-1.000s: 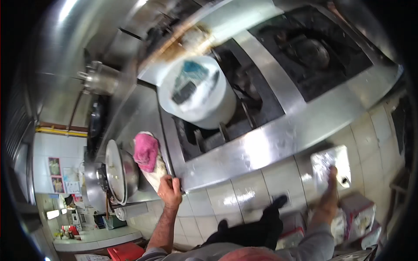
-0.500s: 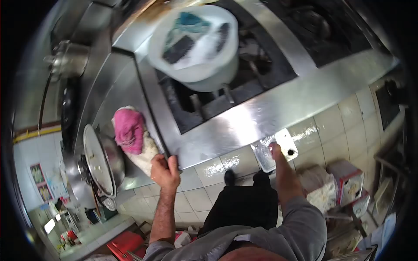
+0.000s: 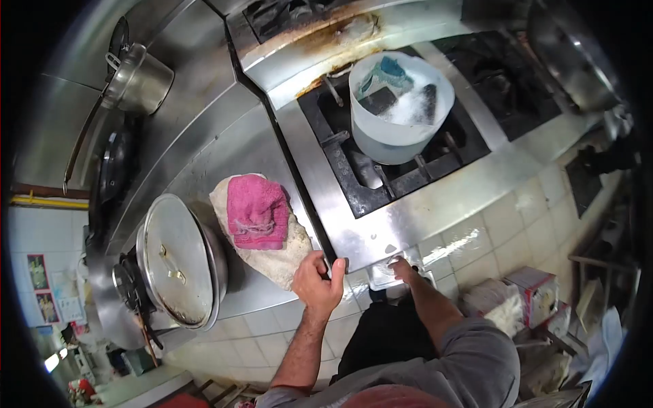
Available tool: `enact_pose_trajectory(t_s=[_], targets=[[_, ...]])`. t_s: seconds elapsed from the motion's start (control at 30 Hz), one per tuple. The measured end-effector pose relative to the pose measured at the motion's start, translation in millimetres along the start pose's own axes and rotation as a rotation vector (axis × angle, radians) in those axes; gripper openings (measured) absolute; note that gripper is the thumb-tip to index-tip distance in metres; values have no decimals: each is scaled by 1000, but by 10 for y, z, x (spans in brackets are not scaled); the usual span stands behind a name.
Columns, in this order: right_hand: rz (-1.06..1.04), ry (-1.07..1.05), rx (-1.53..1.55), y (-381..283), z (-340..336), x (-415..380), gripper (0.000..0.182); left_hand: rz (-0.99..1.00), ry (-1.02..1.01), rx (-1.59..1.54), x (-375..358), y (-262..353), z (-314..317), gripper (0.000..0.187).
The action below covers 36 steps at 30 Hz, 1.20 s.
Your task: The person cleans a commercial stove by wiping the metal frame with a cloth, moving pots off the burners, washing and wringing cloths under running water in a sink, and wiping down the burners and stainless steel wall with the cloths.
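Observation:
My left hand (image 3: 318, 282) is at the front edge where the steel counter (image 3: 204, 146) meets the stove (image 3: 415, 200). Its fingers curl over that edge, the thumb stretched apart. Just left of it lies a beige cloth (image 3: 275, 265) with a folded pink towel (image 3: 257, 207) on top. My right hand (image 3: 403, 270) is low in front of the stove, fingers closed at a shiny metal tray (image 3: 379, 275). The stove front and my hand hide part of the tray; its wet surface catches light. How the fingers grip it is hard to see.
A white plastic bucket (image 3: 391, 136) with suds, dark pieces and a green-blue scrubber stands on the burner grate (image 3: 360, 180). Left are a lidded pot (image 3: 173, 262) and a saucepan (image 3: 141, 80). Boxes (image 3: 530, 289) sit on the tiled floor (image 3: 476, 234) at right.
The camera view has shifted, so the stove, bucket and towel sit elsewhere in the frame. The tray now shows less, partly behind the stove edge. My left hand still holds the edge.

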State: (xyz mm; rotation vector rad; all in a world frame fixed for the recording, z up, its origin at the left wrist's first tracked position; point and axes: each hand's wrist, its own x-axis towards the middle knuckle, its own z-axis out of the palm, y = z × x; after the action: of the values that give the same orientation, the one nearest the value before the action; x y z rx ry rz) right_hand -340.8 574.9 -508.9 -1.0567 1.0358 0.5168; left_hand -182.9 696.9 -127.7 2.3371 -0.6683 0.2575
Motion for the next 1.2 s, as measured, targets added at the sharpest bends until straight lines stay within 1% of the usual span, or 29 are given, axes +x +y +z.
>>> enact_pose_trajectory(t_s=[0.03,0.07,0.1,0.13,0.17,0.2,0.23,0.27,0.3,0.33,0.37,0.4,0.43,0.47,0.5,0.53,0.57,0.6,0.67,0.7,0.77,0.83,0.9,0.93,0.97,1.0,1.03,1.13,1.2], targets=[[-75,-121,-73,-278,-135,-604,39,7,2,-40,4,-18,-21,31],[-204,-379,-65,-647,-337,-1231,34,-59,-14,-131,-11,-51,-43,30],[-190,-406,-293,-1143,-386,-1801,32,-126,-33,-218,-10,-39,-112,30],[-351,-474,-213,-1395,-542,-2184,30,-119,-27,-247,56,5,-219,30],[-482,-394,-205,-1964,-534,-2868,26,35,43,-97,163,37,-326,31],[-604,-183,-303,-2450,-504,-3406,21,182,113,58,269,68,-418,33],[-804,-44,-216,-2842,-490,-3784,19,186,167,63,449,90,-473,38],[-1146,241,-569,-3279,-467,-4038,18,186,225,76,661,118,-516,42],[-1426,325,-696,-3694,-433,-4134,18,112,189,175,854,171,-573,50],[-1425,414,-812,-4039,-427,-4086,20,39,158,275,1043,210,-637,59],[-1441,470,-942,-4332,-380,-3969,22,35,176,276,1193,187,-671,59],[-1449,530,-1070,-4569,-357,-3809,24,-77,128,335,1313,119,-657,66],[-1452,562,-1233,-4763,-398,-3559,32,-187,75,392,1379,35,-636,73],[-1445,592,-1394,-4880,-418,-3355,39,-187,79,394,1400,-68,-602,73],[-1451,589,-1396,-4940,-386,-3306,39,-242,0,337,1417,-174,-550,77],[-1206,584,-1564,-5022,-358,-3248,48,-297,-74,279,1448,-270,-483,81],[-950,570,-1713,-5100,-283,-3242,57,-316,-61,286,1458,-241,-508,77],[-953,555,-1720,-5157,-239,-3228,57,-330,-60,290,1481,-248,-535,77],[-832,510,-1793,-5248,-206,-3219,73,-382,-163,271,1508,-232,-593,66],[-827,475,-1805,-5274,-185,-3200,73,-411,-174,278,1546,-270,-601,66],[-767,494,-1919,-5321,-148,-3163,67,-325,-220,105,1697,-420,-681,49],[-742,471,-1978,-5388,-177,-3112,65,-403,-229,38,1874,-413,-808,45],[-928,479,-2077,-5405,-270,-3048,55,-366,-121,26,2059,-255,-1042,38],[-928,444,-2078,-5405,-314,-3007,55,-277,-15,95,2130,-178,-1133,35],[-872,345,-2033,-5429,-334,-2988,52,-297,-21,109,2193,-215,-1092,35],[-818,253,-1985,-5468,-351,-2969,48,-242,130,122,2286,-261,-1035,35],[-846,257,-1921,-5474,-382,-2972,45,-181,276,138,2330,-296,-985,34],[-956,110,-1787,-5509,-621,-2873,34,-121,149,234,2267,-429,-726,31],[-969,141,-1695,-5551,-603,-3049,36,-108,106,99,2045,-558,-442,31]])
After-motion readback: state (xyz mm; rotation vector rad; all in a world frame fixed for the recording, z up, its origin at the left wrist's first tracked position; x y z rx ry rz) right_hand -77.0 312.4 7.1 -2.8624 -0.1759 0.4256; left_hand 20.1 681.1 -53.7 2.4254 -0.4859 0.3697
